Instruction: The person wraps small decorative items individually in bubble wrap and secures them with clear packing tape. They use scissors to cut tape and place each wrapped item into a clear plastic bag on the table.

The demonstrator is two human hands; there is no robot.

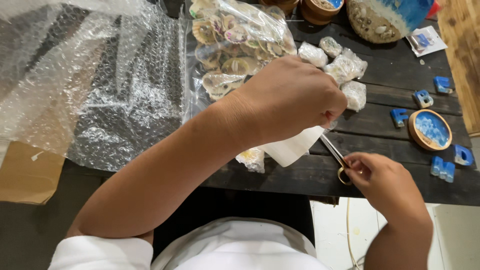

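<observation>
Head view: we are pinching light, floppy white foam sheet [292, 146] in our left hand [290, 97], right hand [382, 177] clamped on scissors [336, 155] just beside it; best gripped near the cut.

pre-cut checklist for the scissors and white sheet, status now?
1. Right hand in the scissors handle: ok.
2. Left hand gripping the white sheet: ok.
3. Blades on the sheet: cannot tell, tips hidden under the left hand.
4. Left fingers away from the blades: cannot tell.
5. Wrapped pieces apart from the scissors: ok.
6. Bubble wrap off the sheet: ok.
</observation>
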